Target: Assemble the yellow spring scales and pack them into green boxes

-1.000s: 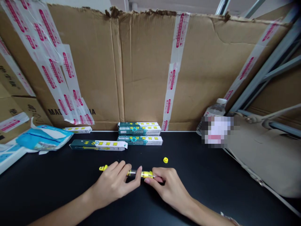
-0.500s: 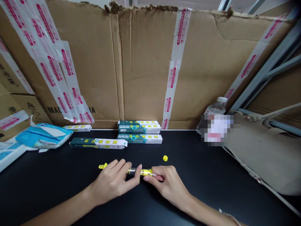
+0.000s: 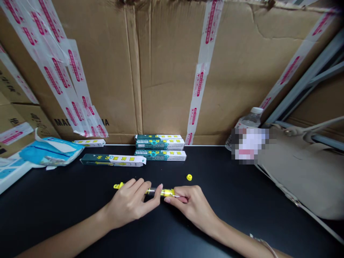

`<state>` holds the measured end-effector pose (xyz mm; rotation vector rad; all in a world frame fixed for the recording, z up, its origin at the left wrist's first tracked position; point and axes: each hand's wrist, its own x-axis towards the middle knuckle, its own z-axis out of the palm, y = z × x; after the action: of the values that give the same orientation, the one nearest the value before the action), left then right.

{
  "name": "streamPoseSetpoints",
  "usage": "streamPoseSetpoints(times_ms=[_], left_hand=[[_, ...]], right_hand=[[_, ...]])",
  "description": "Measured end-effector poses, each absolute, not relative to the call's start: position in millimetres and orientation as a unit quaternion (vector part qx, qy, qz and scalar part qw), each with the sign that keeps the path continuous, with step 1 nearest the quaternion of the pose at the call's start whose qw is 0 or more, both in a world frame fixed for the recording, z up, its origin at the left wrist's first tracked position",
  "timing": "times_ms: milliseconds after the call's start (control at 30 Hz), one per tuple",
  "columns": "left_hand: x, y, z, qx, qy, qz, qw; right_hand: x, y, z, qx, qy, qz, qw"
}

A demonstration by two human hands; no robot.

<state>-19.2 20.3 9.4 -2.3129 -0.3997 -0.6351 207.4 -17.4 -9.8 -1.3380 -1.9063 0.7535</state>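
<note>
Between my hands lies a clear tubular spring scale (image 3: 153, 191) with yellow ends, held level just above the black table. My left hand (image 3: 131, 200) wraps round its barrel, and a yellow tab sticks out past the fingers on the left. At the other end, my right hand (image 3: 192, 202) pinches the thin metal rod near the yellow end piece; the rod's tip is hidden in the fingers. Beyond the right hand, a small yellow cap (image 3: 189, 177) rests on the table.
Several slim printed boxes (image 3: 161, 155) lie at the back, one box (image 3: 113, 160) nearer me. A blue packet (image 3: 51, 152) sits at left. A plastic bottle (image 3: 251, 120) and a beige bag (image 3: 303, 172) stand at right. A tall cardboard sheet (image 3: 166, 71) closes off the back.
The view has tilted slightly down, so the background sits higher in the picture. Both hands keep their hold on the spring scale, with hardly any movement.
</note>
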Motion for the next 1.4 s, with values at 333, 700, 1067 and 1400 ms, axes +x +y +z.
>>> streamPoseSetpoints(times_ms=[333, 700, 1067, 1400], left_hand=[[-20.5, 21.3, 6.8, -0.894, -0.158, -0.247, 0.338], [-19.7, 23.1, 9.2, -0.892, -0.152, -0.24, 0.351], [-28.3, 27.8, 5.2, -0.905, -0.172, -0.229, 0.316], [-31.4, 33.6, 4.6, -0.899, -0.215, -0.239, 0.297]], right_hand=[[207.4, -16.9, -12.0, -0.513, -0.724, 0.291, 0.358], [207.4, -16.3, -11.6, -0.515, -0.71, 0.303, 0.373], [219.6, -9.3, -16.0, -0.548, -0.643, 0.327, 0.423], [225.5, -6.8, -11.2, -0.523, -0.608, 0.402, 0.443]])
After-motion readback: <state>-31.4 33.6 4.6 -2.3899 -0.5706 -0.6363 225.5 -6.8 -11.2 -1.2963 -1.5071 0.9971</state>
